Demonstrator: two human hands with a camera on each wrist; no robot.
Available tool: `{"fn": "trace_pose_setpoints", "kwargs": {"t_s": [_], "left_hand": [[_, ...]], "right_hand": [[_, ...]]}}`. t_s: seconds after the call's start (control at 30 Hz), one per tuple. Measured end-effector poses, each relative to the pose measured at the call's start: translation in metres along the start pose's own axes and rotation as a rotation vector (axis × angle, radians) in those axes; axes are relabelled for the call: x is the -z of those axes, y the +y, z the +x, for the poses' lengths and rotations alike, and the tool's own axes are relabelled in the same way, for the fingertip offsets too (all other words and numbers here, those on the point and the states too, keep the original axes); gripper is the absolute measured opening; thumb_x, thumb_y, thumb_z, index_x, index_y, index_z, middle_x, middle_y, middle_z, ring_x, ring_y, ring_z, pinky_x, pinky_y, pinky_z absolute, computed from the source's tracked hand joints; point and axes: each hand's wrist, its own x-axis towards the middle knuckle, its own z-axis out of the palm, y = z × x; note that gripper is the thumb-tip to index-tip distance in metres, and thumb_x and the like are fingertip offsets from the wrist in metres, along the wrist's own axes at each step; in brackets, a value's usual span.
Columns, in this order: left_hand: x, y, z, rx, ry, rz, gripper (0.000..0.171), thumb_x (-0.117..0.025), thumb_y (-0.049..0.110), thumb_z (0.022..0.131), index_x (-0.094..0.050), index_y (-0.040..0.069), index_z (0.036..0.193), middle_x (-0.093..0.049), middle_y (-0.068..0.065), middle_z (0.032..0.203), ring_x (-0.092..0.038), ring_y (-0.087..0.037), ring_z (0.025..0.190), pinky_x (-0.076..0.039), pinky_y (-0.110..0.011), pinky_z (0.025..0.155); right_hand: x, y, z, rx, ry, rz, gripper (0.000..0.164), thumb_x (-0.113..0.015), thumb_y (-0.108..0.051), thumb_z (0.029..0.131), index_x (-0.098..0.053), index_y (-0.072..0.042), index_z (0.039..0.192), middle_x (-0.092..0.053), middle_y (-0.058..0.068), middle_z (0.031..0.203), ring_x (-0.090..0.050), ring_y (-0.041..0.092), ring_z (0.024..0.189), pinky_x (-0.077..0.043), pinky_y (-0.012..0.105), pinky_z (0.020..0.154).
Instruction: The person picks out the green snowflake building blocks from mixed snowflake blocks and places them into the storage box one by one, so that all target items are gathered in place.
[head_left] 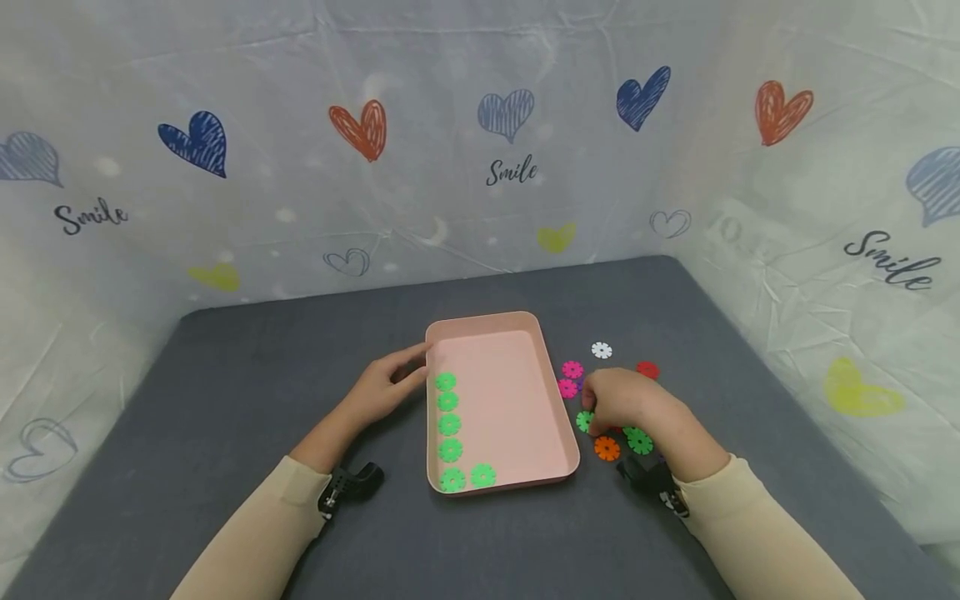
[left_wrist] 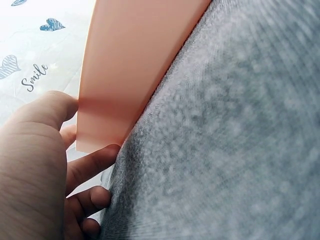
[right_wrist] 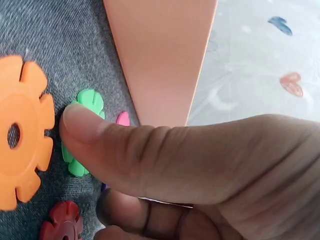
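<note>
While the left hand (head_left: pixel 378 388) rests against the left side of the pink tray (head_left: pixel 502 392), as the head view shows, the right hand (head_left: pixel 630 402) is down among loose discs right of the tray, its fingertips at a green disc (head_left: pixel 584 422) on the grey table (head_left: pixel 300 350). Five green discs (head_left: pixel 449 424) line the tray's left side, with a sixth beside the nearest one. An orange disc (head_left: pixel 607 448) and two pink discs (head_left: pixel 572 369) lie near the right hand; such crowding could let a finger knock a neighbour.

Seen from the left wrist, the fingers (left_wrist: pixel 97 162) are apart, touching the tray's outer wall rather than wrapped round it. Too hard a push there could slide the tray and upset the row.

From the right wrist, the thumb (right_wrist: pixel 165 160) hides part of the green disc; whether it is pinched, I cannot tell. Being thin, it could slip if caught only by its notched edge.
</note>
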Motion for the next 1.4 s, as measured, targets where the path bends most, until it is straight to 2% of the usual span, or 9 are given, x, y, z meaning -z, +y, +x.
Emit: {"fn": "trace_pose_setpoints", "kwargs": {"t_s": [0.2,0.3,0.5,0.63,0.73,0.93,1.17,1.3,1.4], "left_hand": [[-0.002,0.001,-0.001,-0.002,0.001,-0.003,0.05,-0.063,0.031,0.105,-0.054,0.017,0.152,-0.068,-0.01,0.129,-0.056,-0.02,0.079,-0.044,-0.044,0.08],[-0.002,0.002,-0.001,-0.007,0.004,-0.001,0.05,-0.064,0.031,0.105,-0.054,0.016,0.152,-0.067,-0.01,0.13,-0.057,-0.018,0.084,-0.045,-0.045,0.082],[-0.002,0.002,-0.002,-0.007,0.005,0.0,0.05,-0.064,0.031,0.104,-0.054,0.016,0.151,-0.068,-0.01,0.128,-0.055,-0.019,0.077,-0.044,-0.044,0.079],[-0.001,0.0,-0.003,-0.004,0.002,0.004,0.05,-0.064,0.032,0.105,-0.054,0.016,0.152,-0.068,-0.01,0.13,-0.056,-0.019,0.08,-0.045,-0.043,0.079],[-0.001,0.0,-0.003,0.003,0.001,0.0,0.051,-0.063,0.033,0.105,-0.054,0.018,0.152,-0.067,-0.01,0.131,-0.058,-0.02,0.083,-0.045,-0.044,0.081],[-0.001,-0.001,-0.003,0.011,-0.002,-0.003,0.051,-0.063,0.033,0.105,-0.053,0.018,0.153,-0.066,-0.01,0.132,-0.058,-0.02,0.082,-0.046,-0.044,0.079],[0.0,0.002,-0.001,0.014,-0.002,0.007,0.051,-0.063,0.032,0.105,-0.053,0.017,0.152,-0.067,-0.009,0.13,-0.054,-0.019,0.074,-0.044,-0.04,0.073],[0.001,0.003,0.0,0.019,-0.01,0.002,0.051,-0.063,0.034,0.105,-0.053,0.018,0.153,-0.067,-0.009,0.131,-0.055,-0.019,0.077,-0.045,-0.041,0.076],[0.001,0.003,0.001,0.021,-0.01,-0.009,0.052,-0.064,0.034,0.104,-0.053,0.019,0.153,-0.066,-0.009,0.134,-0.057,-0.019,0.083,-0.046,-0.042,0.079]], "right_hand": [[0.004,0.003,-0.001,0.051,-0.026,0.122,0.026,-0.082,-0.008,0.087,-0.057,-0.008,0.082,-0.05,0.002,0.069,-0.051,0.017,0.058,-0.042,0.032,0.059],[0.013,0.003,-0.003,0.075,0.017,0.22,0.019,-0.077,-0.008,0.093,-0.057,-0.007,0.091,-0.052,0.002,0.065,-0.057,0.02,0.058,-0.042,0.033,0.058],[0.02,-0.015,-0.009,0.127,0.155,0.511,0.025,-0.072,-0.007,0.096,-0.067,-0.002,0.121,-0.069,0.008,0.089,-0.073,0.031,0.083,-0.059,0.043,0.076],[0.006,-0.038,-0.007,0.172,0.176,0.723,0.033,-0.069,-0.001,0.097,-0.066,0.005,0.129,-0.068,0.014,0.097,-0.073,0.033,0.091,-0.058,0.046,0.084],[-0.009,-0.055,-0.003,0.207,0.166,0.781,0.034,-0.067,0.004,0.096,-0.066,0.006,0.13,-0.067,0.014,0.096,-0.074,0.033,0.092,-0.058,0.044,0.084],[-0.04,-0.073,0.008,0.273,0.118,0.717,0.032,-0.066,0.004,0.094,-0.069,0.006,0.126,-0.068,0.009,0.093,-0.075,0.025,0.085,-0.059,0.034,0.077],[-0.06,-0.072,0.021,0.275,0.009,0.649,0.032,-0.073,0.003,0.09,-0.073,0.005,0.122,-0.072,0.003,0.088,-0.069,0.012,0.079,-0.056,0.026,0.073],[-0.059,-0.073,0.019,0.326,0.011,0.483,0.035,-0.081,-0.006,0.087,-0.075,0.0,0.121,-0.075,0.0,0.099,-0.066,0.01,0.089,-0.051,0.025,0.077],[-0.054,-0.072,0.016,0.374,-0.01,0.413,0.033,-0.078,-0.006,0.09,-0.074,0.001,0.122,-0.075,0.004,0.11,-0.068,0.016,0.105,-0.052,0.028,0.088]]}}
